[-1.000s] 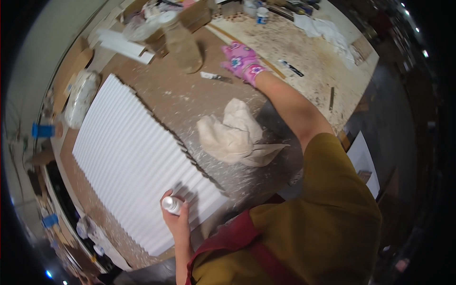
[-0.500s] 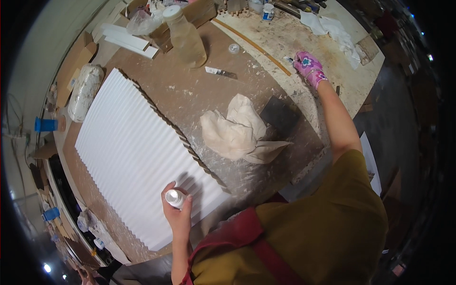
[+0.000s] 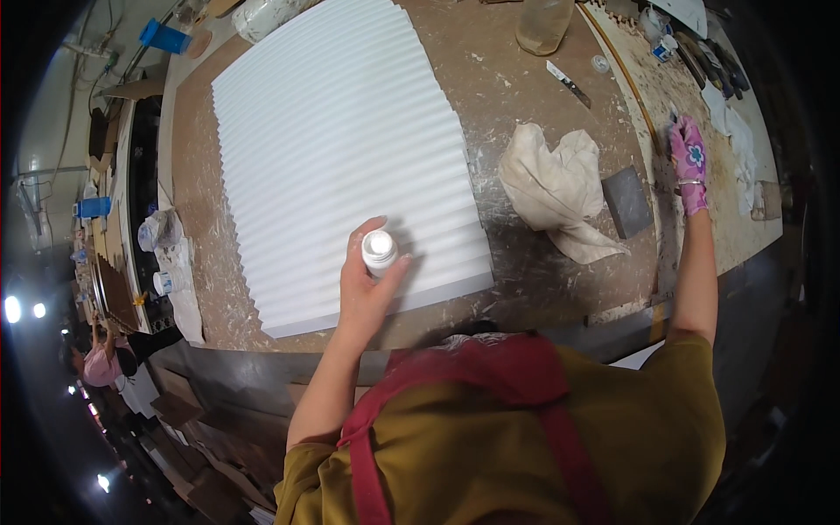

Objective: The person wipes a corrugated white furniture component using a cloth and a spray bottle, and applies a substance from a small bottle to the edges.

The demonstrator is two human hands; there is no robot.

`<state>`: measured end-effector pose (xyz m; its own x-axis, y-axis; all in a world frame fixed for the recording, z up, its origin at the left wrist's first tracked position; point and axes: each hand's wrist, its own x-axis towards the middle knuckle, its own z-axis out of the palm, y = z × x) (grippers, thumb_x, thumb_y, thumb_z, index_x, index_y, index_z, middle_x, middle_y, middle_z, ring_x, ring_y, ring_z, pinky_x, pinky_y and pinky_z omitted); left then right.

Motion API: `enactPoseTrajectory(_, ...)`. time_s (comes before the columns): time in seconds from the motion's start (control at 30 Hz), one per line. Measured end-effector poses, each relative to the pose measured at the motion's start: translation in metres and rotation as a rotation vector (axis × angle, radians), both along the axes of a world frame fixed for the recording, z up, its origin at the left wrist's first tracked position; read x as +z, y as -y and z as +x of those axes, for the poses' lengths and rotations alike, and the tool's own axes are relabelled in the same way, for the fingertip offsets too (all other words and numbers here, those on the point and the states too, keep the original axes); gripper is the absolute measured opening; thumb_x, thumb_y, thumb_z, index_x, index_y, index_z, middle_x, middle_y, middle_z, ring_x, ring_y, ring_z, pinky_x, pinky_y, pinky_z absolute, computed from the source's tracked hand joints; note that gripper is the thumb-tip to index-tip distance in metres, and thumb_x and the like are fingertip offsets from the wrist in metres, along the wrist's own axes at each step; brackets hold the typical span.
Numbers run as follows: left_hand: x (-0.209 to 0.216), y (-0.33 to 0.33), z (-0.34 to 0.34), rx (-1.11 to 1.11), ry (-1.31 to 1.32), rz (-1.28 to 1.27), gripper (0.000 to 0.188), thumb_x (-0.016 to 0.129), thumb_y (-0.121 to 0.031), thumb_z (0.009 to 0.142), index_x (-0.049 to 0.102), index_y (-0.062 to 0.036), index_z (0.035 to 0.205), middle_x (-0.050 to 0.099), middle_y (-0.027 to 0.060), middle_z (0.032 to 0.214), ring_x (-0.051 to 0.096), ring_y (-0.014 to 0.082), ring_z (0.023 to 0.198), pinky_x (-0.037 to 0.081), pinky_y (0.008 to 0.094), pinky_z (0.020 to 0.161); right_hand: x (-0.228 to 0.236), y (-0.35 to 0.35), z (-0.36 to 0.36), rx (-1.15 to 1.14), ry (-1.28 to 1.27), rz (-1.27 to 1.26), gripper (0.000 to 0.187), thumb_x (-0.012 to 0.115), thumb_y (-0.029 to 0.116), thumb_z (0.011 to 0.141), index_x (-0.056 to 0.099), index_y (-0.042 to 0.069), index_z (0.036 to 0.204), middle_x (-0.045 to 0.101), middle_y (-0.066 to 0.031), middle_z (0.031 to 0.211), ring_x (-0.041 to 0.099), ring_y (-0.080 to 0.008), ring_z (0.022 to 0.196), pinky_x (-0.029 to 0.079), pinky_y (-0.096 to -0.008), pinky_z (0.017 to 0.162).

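Note:
My bare left hand (image 3: 366, 293) is wrapped round a small white bottle (image 3: 380, 254) with its mouth uncovered. It holds the bottle above the near part of a white corrugated panel (image 3: 341, 140), which lies on the brown work surface. Out at the right, my right hand (image 3: 690, 166) wears a pink flowered glove, its fingers closed. A small pale tip shows at those fingertips, too small to name. Between the two hands lie a crumpled beige cloth (image 3: 551, 184) and, beside it, a dark grey block (image 3: 627, 203).
Beyond the cloth are a utility knife (image 3: 569, 85), a small clear cap (image 3: 600, 63) and a cloudy plastic bottle (image 3: 542, 26). A thin wooden strip (image 3: 630, 70) runs near the gloved hand. White rags (image 3: 742, 149) and hand tools (image 3: 713, 66) lie far right. Another person (image 3: 103, 359) is far left.
The whole view has turned and shifted, so the panel and cloth appear rotated and farther right. My left hand keeps the white bottle over the panel; my gloved hand stays at the right side.

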<state>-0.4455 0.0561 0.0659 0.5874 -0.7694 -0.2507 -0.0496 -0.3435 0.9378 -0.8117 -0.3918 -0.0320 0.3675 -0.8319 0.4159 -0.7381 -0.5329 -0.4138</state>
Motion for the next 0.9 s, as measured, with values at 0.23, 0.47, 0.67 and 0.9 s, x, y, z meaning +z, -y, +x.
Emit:
enactPoseTrajectory(0.23, -0.005, 0.011, -0.004, -0.197, 0.042, -0.037, 0.049, 0.07, -0.005, 0.082, 0.05, -0.0069, 0.127, 0.053, 0.0026, 0.106, 0.053, 0.0121, 0.096, 0.043, 0.0256, 0.087, 0.119, -0.185, 0.134, 0.375, 0.149, 0.597, 0.023, 0.058, 0.019, 0.093, 0.063, 0.004, 0.111, 0.065, -0.0087, 0.09, 0.063, -0.0161, 0.074, 0.051, -0.0283, 0.068)
enactPoseTrajectory(0.47, -0.01, -0.002, 0.018, -0.507, 0.082, -0.194, 0.049, 0.072, -0.004, 0.08, 0.052, -0.0032, 0.124, 0.056, 0.0086, 0.12, 0.055, 0.0199, 0.106, 0.043, 0.0303, 0.094, 0.184, -0.301, 0.192, 0.714, 0.003, 0.486, 0.023, 0.06, 0.016, 0.09, 0.065, -0.001, 0.105, 0.06, -0.0104, 0.083, 0.06, -0.0231, 0.07, 0.049, -0.0321, 0.066)
enactPoseTrajectory(0.67, -0.005, -0.019, 0.034, -0.624, 0.188, -0.319, 0.048, 0.072, -0.005, 0.079, 0.053, -0.0021, 0.122, 0.058, 0.0125, 0.113, 0.058, 0.0229, 0.104, 0.045, 0.0316, 0.091, 0.199, -0.362, 0.219, 0.75, -0.09, 0.366, 0.02, 0.065, 0.006, 0.085, 0.065, 0.004, 0.105, 0.058, -0.0094, 0.082, 0.061, -0.0253, 0.074, 0.048, -0.0352, 0.065)
enactPoseTrajectory(0.9, -0.014, -0.032, 0.045, -0.601, 0.355, -0.475, 0.035, 0.07, -0.002, 0.077, 0.06, -0.0013, 0.11, 0.061, 0.0132, 0.105, 0.061, 0.028, 0.094, 0.048, 0.035, 0.081, 0.195, -0.385, 0.239, 0.763, -0.285, 0.088, 0.019, 0.062, 0.013, 0.08, 0.063, 0.01, 0.099, 0.059, -0.0085, 0.085, 0.061, -0.0286, 0.075, 0.05, -0.0402, 0.063)
